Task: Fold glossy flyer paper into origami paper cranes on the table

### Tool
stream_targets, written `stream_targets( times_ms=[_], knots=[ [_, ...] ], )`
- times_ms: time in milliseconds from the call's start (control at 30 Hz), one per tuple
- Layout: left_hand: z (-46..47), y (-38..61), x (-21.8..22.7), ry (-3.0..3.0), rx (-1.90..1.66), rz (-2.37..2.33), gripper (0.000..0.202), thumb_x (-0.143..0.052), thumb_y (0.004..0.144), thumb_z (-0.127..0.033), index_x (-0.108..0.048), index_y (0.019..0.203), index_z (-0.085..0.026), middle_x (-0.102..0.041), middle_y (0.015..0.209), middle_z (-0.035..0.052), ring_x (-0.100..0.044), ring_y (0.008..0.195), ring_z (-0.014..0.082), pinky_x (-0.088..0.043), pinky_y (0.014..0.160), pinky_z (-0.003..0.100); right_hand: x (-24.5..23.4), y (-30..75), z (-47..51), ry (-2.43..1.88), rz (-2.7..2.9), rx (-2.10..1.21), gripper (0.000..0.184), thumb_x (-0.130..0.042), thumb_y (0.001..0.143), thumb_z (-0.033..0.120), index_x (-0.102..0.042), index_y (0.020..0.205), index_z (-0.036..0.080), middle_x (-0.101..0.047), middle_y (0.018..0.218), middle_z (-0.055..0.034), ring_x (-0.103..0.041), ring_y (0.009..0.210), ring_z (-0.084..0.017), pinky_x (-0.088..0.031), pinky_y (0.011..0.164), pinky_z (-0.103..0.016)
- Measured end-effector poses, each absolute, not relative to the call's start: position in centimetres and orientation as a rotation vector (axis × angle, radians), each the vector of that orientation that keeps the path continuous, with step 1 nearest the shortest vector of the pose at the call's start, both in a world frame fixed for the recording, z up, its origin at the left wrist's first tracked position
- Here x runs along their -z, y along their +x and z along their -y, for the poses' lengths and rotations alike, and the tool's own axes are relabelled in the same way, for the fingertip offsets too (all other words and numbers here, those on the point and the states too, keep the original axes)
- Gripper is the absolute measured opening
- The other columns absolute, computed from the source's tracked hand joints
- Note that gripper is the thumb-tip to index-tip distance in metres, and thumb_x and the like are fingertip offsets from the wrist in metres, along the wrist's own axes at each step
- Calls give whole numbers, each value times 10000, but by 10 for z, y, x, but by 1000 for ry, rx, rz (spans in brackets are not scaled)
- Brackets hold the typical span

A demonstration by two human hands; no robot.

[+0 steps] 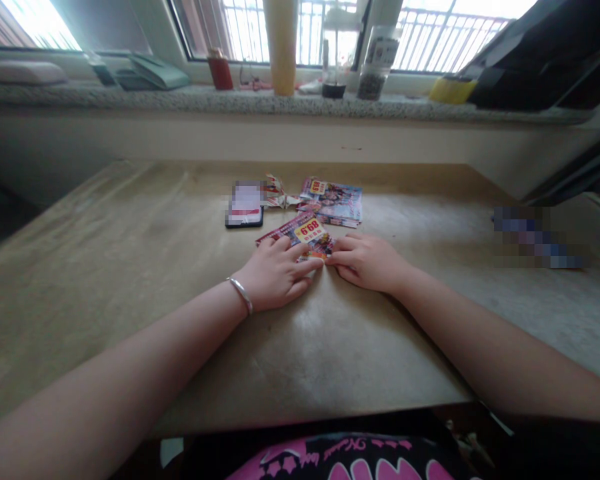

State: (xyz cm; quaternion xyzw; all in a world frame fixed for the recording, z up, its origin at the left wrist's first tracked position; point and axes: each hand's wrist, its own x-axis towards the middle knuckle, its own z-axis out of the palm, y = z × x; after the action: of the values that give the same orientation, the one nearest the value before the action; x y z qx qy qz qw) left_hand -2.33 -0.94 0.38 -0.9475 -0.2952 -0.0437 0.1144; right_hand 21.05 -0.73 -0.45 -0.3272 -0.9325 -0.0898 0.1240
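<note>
A colourful printed flyer (307, 230) with a yellow price label lies at an angle on the table under my hands. My left hand (280, 270) rests on its near side, fingers spread and lying flat. A silver bangle (241, 295) circles that wrist. At the flyer's right corner, my right hand (365, 260) has its fingers curled together, pinching the edge of the paper. Just beyond lies a small stack of similar flyers (337, 200). To its left is a folded paper shape (283, 200) with pointed ends, made of printed paper.
A phone (245, 203) lies left of the folded paper. A blurred flat item (537, 240) sits at the table's right side. On the granite windowsill (190, 100) stand a red container (221, 70), a yellow cylinder (283, 50), clear containers and a black bag (525, 67).
</note>
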Motion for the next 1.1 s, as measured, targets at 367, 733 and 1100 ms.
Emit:
stream_targets(
  times_ms=[367,733,1100],
  knots=[
    [-2,-35,-3,-2874,151,752,361,-389,932,-336,-547,1251,-276,-550,1242,64,-483,922,211,-364,891,380,5,211,8,-986,2721,232,244,-454,871,216,-688,940,230,-634,935,-62,-532,837,-176,-385,694,-281],
    [-10,-43,-6,-2937,176,627,325,-397,938,-264,-574,1210,-240,-585,1226,65,-523,1013,216,-398,933,388,7,213,7,-968,2720,237,237,-472,858,209,-684,961,233,-637,952,-57,-534,844,-177,-384,693,-283],
    [-17,-46,-2,-2929,199,556,287,-414,943,-183,-606,1151,-232,-600,1205,67,-540,1041,202,-443,933,373,6,213,8,-989,2716,226,248,-467,858,206,-695,954,233,-637,940,-63,-531,834,-177,-378,684,-287]
  ],
)
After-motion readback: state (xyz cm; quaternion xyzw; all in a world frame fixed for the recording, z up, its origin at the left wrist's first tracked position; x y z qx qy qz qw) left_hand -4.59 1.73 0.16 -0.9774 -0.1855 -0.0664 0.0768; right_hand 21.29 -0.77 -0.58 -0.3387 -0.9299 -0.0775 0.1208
